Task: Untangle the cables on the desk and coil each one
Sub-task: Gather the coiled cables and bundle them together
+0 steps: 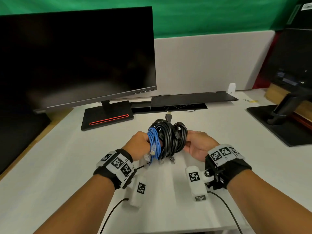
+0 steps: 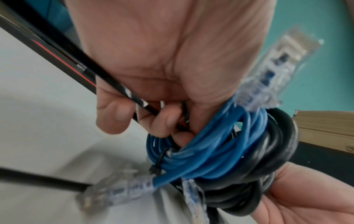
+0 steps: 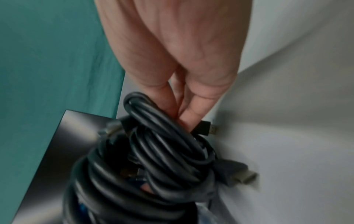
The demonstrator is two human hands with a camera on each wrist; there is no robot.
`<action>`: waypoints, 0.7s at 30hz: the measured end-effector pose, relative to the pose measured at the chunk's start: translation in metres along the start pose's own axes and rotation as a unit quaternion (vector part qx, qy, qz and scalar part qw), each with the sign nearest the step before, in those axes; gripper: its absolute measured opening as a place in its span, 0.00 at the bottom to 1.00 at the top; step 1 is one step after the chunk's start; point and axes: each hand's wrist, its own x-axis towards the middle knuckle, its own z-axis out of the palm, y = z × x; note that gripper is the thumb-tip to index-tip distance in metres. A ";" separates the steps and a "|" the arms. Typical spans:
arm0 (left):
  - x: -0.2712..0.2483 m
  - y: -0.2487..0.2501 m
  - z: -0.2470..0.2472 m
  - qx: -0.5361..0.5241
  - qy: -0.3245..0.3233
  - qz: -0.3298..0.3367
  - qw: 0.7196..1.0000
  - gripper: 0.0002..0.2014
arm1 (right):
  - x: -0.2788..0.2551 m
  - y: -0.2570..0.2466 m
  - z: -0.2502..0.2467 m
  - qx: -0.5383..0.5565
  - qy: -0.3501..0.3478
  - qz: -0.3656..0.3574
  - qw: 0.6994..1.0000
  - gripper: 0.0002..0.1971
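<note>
Left hand (image 1: 139, 144): fingers curled tight round the blue cable (image 1: 154, 144) loops.
Right hand (image 1: 197, 144): fingers and thumb pinching the black cables (image 1: 170, 137) at the bundle's right side.
Bundle: blue and black coils tangled together, held between both hands above the middle of the desk (image 1: 50, 166).
Plugs: clear connectors dangle below the left hand.
Monitor (image 1: 74, 56): far left edge.
</note>
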 end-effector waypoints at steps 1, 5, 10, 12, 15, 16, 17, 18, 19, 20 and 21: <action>-0.001 0.001 -0.001 0.005 -0.004 -0.004 1.000 0.17 | 0.001 0.002 0.002 0.001 0.013 0.001 1.000 0.11; -0.004 0.004 -0.006 0.029 -0.016 -0.046 0.998 0.09 | 0.001 0.006 0.001 0.026 0.057 0.000 0.998 0.08; -0.012 0.005 -0.030 0.072 -0.002 -0.094 0.993 0.07 | -0.003 -0.005 -0.013 0.040 0.112 -0.062 0.991 0.06; -0.014 0.005 -0.040 0.096 0.011 -0.098 0.990 0.09 | -0.007 -0.010 -0.018 0.030 0.101 -0.091 0.990 0.06; -0.016 0.006 -0.056 0.055 0.010 -0.108 0.993 0.05 | -0.012 -0.013 -0.017 -0.017 0.059 -0.147 0.987 0.07; -0.017 0.005 -0.060 0.010 0.006 -0.110 0.994 0.07 | -0.013 -0.013 -0.015 -0.026 0.051 -0.163 0.985 0.07; -0.018 0.004 -0.064 -0.041 0.003 -0.111 0.993 0.08 | -0.014 -0.012 -0.014 -0.031 0.044 -0.175 0.983 0.07; -0.019 0.004 -0.066 -0.091 0.001 -0.108 0.990 0.09 | -0.015 -0.011 -0.013 -0.032 0.036 -0.184 0.982 0.08; -0.020 0.003 -0.067 -0.140 0.000 -0.104 0.985 0.10 | -0.015 -0.010 -0.014 -0.034 0.027 -0.192 0.980 0.09; -0.022 0.001 -0.066 -0.189 -0.001 -0.102 0.977 0.12 | -0.015 -0.009 -0.014 -0.037 0.019 -0.199 0.979 0.10; -0.024 -0.003 -0.066 -0.241 -0.002 -0.105 0.965 0.13 | -0.015 -0.010 -0.015 -0.043 0.013 -0.206 0.978 0.11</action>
